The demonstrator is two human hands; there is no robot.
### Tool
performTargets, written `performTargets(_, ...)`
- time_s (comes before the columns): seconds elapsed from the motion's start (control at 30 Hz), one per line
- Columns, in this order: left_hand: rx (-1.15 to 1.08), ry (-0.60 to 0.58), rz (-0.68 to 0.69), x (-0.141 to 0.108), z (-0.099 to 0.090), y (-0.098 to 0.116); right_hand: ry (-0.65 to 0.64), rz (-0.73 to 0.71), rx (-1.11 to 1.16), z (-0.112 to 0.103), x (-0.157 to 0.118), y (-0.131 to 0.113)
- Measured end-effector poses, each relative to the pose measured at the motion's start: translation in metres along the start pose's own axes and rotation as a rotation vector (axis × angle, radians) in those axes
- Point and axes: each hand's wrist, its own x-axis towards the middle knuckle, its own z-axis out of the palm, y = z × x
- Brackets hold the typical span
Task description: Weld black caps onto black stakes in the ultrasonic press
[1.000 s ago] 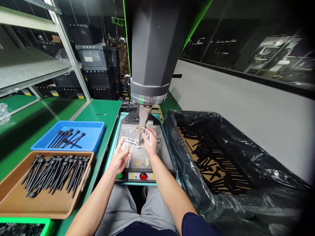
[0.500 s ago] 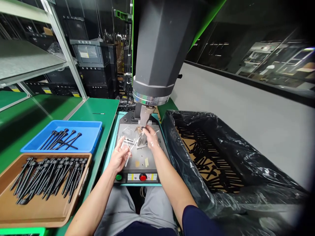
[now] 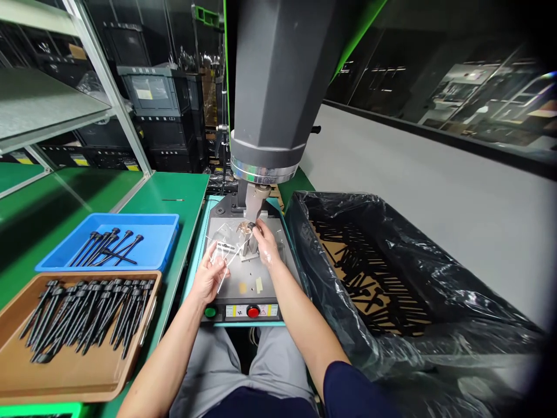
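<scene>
My left hand (image 3: pixel 209 277) is closed, thumb and fingers pinching a thin, pale, shiny rod (image 3: pixel 229 267) that slants up to the right. Under the tip of the grey press horn (image 3: pixel 255 202), my right hand (image 3: pixel 266 244) has its fingertips closed on a small black piece (image 3: pixel 251 225). Whether the rod and black piece are joined I cannot tell. Both hands are over the metal plate (image 3: pixel 237 278) of the machine, around a small metal fixture (image 3: pixel 249 254). Clear, glinting material near the fingers is hard to make out.
Left stand a blue tray (image 3: pixel 169 232) and a brown tray (image 3: pixel 65 380), both with black knob-headed rods. Right is a bin lined with black plastic (image 3: pixel 435 255), with many black rods on cardboard. The machine front has a green button (image 3: pixel 210 312) and a red button (image 3: pixel 253 312).
The view has shifted slightly. Both hands keep nearly the same place and grip, with the black piece still under the horn.
</scene>
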Motion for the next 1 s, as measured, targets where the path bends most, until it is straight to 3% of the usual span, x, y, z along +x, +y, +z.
performTargets(0.17,0.023,0.006,0.024,-0.003,-0.004,0.0,0.144,0.085,0.196,-0.021,-0.024,0.009)
performTargets(0.27,0.035,0.012,0.016,-0.004,-0.005,-0.001,0.188,0.208,0.373,-0.039,-0.036,0.007)
performTargets(0.37,0.052,0.031,0.011,-0.003,-0.007,-0.004,0.135,0.371,0.538,-0.059,-0.046,0.0)
performTargets(0.47,0.066,0.048,0.011,-0.001,-0.01,-0.005,0.021,0.437,0.622,-0.072,-0.056,-0.01)
performTargets(0.73,0.041,0.108,0.053,0.008,-0.012,0.002,0.064,0.291,0.341,-0.061,-0.052,-0.015)
performTargets(1.0,0.092,0.131,0.023,0.01,-0.023,-0.006,0.09,0.316,0.29,-0.06,-0.052,-0.003)
